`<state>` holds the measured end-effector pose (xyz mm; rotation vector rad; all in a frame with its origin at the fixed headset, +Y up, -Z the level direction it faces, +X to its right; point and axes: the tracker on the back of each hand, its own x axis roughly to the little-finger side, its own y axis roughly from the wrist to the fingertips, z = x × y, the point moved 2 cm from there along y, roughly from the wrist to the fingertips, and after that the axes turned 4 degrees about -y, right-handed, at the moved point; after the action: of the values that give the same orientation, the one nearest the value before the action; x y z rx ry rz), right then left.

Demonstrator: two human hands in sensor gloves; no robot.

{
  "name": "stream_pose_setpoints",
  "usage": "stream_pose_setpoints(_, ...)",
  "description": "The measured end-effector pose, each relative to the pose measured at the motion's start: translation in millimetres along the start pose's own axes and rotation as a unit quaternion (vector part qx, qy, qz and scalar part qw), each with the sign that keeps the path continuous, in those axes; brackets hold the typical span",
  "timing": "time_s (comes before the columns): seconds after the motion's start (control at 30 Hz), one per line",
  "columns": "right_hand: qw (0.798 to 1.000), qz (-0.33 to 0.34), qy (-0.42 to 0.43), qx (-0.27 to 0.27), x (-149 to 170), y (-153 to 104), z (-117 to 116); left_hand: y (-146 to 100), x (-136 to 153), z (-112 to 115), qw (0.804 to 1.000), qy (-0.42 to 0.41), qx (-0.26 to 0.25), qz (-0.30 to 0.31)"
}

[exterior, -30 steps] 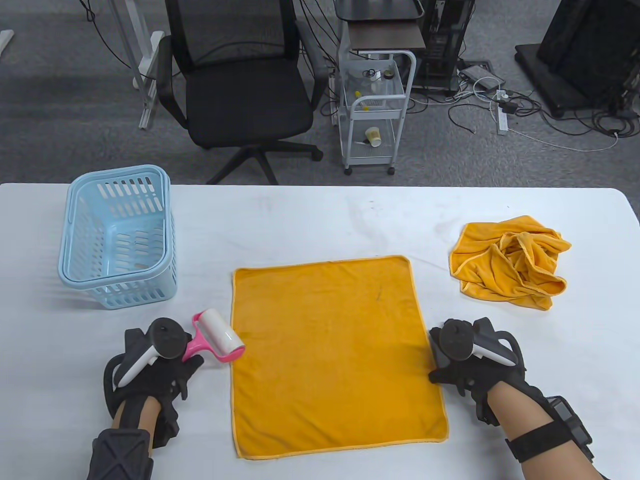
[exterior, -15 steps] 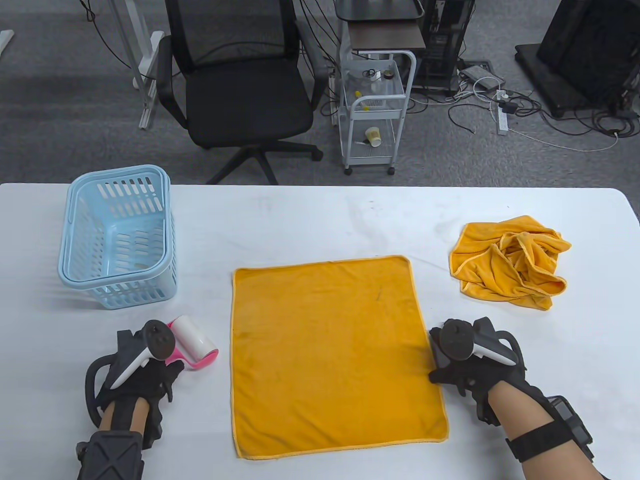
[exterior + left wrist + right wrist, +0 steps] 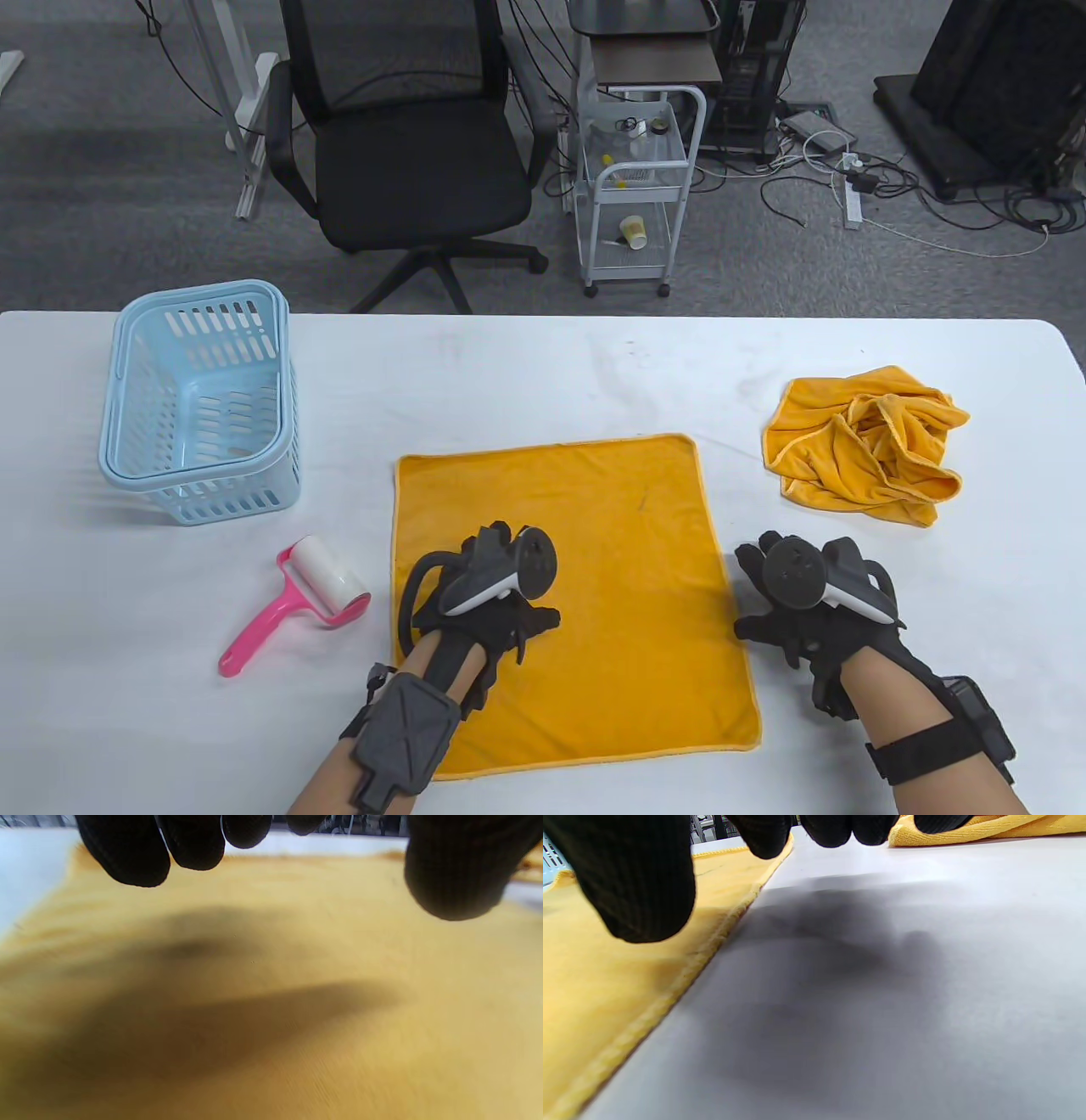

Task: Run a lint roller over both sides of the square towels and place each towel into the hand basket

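Observation:
One yellow square towel (image 3: 611, 543) lies flat on the white table (image 3: 543, 373). My left hand (image 3: 517, 594) hovers over its left half, fingers loosely hanging and holding nothing; the left wrist view shows the same hand (image 3: 305, 866) just above the cloth (image 3: 271, 1005). The pink lint roller (image 3: 331, 581) lies free on the table left of the towel. My right hand (image 3: 764, 586) is at the towel's right edge, empty, with the thumb (image 3: 640, 887) over the cloth (image 3: 594, 993). A second yellow towel (image 3: 857, 450) lies crumpled at the right. The light blue hand basket (image 3: 229, 501) stands at the left with nothing visible inside.
Beyond the table's far edge stand a black office chair (image 3: 407, 153) and a small white cart (image 3: 636, 195), with cables on the floor. The crumpled towel (image 3: 988, 827) lies just beyond my right fingers.
My left hand set the lint roller down on the table, let go, and moved right over the flat towel. My right hand shifted slightly right, off the towel's edge.

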<state>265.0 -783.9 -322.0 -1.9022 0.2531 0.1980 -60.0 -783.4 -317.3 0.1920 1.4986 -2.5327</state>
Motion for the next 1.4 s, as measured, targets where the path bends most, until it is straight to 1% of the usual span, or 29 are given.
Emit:
stream_pose_setpoints(0.1, 1.000, -0.001, -0.007, 0.005, 0, 0, 1, 12, -6, 19, 0.999, 0.019, 0.037, -0.003)
stream_pose_setpoints(0.13, 1.000, -0.001, -0.008, 0.006, 0, 1, 1, 12, -7, 21, 0.999, 0.040, 0.031, -0.013)
stream_pose_setpoints(0.17, 1.000, -0.001, -0.009, 0.007, 0, 1, 1, 10, -7, 17, 0.998, 0.055, 0.016, -0.009)
stream_pose_setpoints(0.23, 1.000, -0.001, -0.014, 0.009, 1, 1, 1, 11, -7, 15, 1.000, 0.030, 0.007, -0.002)
stream_pose_setpoints(0.27, 1.000, -0.001, -0.016, 0.010, 1, 1, 1, 10, -6, 15, 1.000, 0.014, -0.006, 0.001)
stream_pose_setpoints(0.37, 1.000, -0.001, -0.019, 0.009, 0, 1, 1, 11, -3, 11, 0.999, 0.029, -0.036, 0.001)
stream_pose_setpoints(0.4, 1.000, -0.001, -0.019, 0.008, 0, 1, 1, 12, 0, 9, 0.999, 0.020, -0.035, 0.007)
stream_pose_setpoints(0.47, 1.000, 0.000, -0.020, 0.008, -1, 1, 1, 12, 12, 1, 0.999, -0.040, -0.020, 0.004)
stream_pose_setpoints(0.5, 1.000, 0.002, -0.020, 0.008, -1, 1, 1, 9, 22, -8, 0.995, -0.096, -0.027, 0.005)
stream_pose_setpoints(0.53, 1.000, 0.003, -0.020, 0.008, -2, 1, 0, 6, 28, -16, 0.992, -0.121, -0.040, 0.004)
stream_pose_setpoints(0.6, 1.000, 0.004, -0.021, 0.008, -2, 1, 0, -8, 50, -47, 0.983, -0.169, -0.077, 0.001)
stream_pose_setpoints(0.63, 1.000, 0.005, -0.021, 0.008, -2, 1, 0, -20, 64, -70, 0.976, -0.190, -0.105, -0.001)
stream_pose_setpoints(0.67, 1.000, 0.005, -0.021, 0.008, -2, 1, 0, -27, 73, -84, 0.972, -0.202, -0.122, -0.003)
stream_pose_setpoints(0.7, 1.000, 0.004, -0.022, 0.008, -2, 1, 0, -40, 88, -106, 0.964, -0.219, -0.149, -0.007)
stream_pose_setpoints(0.73, 1.000, 0.004, -0.022, 0.008, -2, 1, 0, -50, 99, -121, 0.958, -0.231, -0.170, -0.011)
stream_pose_setpoints(0.8, 1.000, 0.004, -0.021, 0.008, -2, 1, -1, -80, 131, -164, 0.936, -0.262, -0.232, -0.024)
stream_pose_setpoints(0.83, 1.000, 0.004, -0.022, 0.008, -2, 1, -1, -90, 142, -177, 0.929, -0.268, -0.252, -0.030)
stream_pose_setpoints(0.9, 1.000, 0.004, -0.023, 0.007, -3, 1, -1, -123, 177, -214, 0.904, -0.285, -0.314, -0.055)
stream_pose_setpoints(0.93, 1.000, 0.004, -0.024, 0.006, -3, 1, -1, -134, 189, -226, 0.893, -0.292, -0.335, -0.063)
stream_pose_setpoints(0.97, 1.000, 0.004, -0.024, 0.006, -4, 2, -1, -149, 207, -241, 0.876, -0.307, -0.365, -0.075)
stream_pose_setpoints(1.07, 1.000, 0.005, -0.025, 0.006, -4, 1, -1, -184, 245, -272, 0.834, -0.307, -0.444, -0.114)
stream_pose_setpoints(1.13, 1.000, 0.004, -0.024, 0.009, -4, 1, 0, -197, 265, -282, 0.811, -0.298, -0.482, -0.143)
stream_pose_setpoints(1.2, 1.000, 0.003, -0.024, 0.010, -4, 1, 0, -198, 280, -285, 0.800, -0.282, -0.501, -0.172)
stream_pose_setpoints(1.23, 1.000, 0.003, -0.023, 0.011, -4, 1, 1, -193, 288, -282, 0.799, -0.271, -0.503, -0.189)
stream_pose_setpoints(1.27, 1.000, 0.003, -0.023, 0.011, -4, 0, 1, -186, 293, -278, 0.803, -0.266, -0.495, -0.197)
stream_pose_setpoints(1.3, 1.000, 0.002, -0.023, 0.012, -4, 0, 2, -173, 299, -270, 0.814, -0.260, -0.479, -0.203)
stream_pose_setpoints(1.33, 1.000, 0.002, -0.024, 0.012, -4, 1, 2, -156, 305, -260, 0.831, -0.267, -0.446, -0.200)
stream_pose_setpoints(1.37, 1.000, 0.002, -0.023, 0.013, -4, 1, 2, -136, 311, -245, 0.852, -0.291, -0.389, -0.194)
stream_pose_setpoints(1.4, 1.000, 0.002, -0.023, 0.013, -4, 1, 2, -124, 313, -233, 0.866, -0.308, -0.345, -0.188)
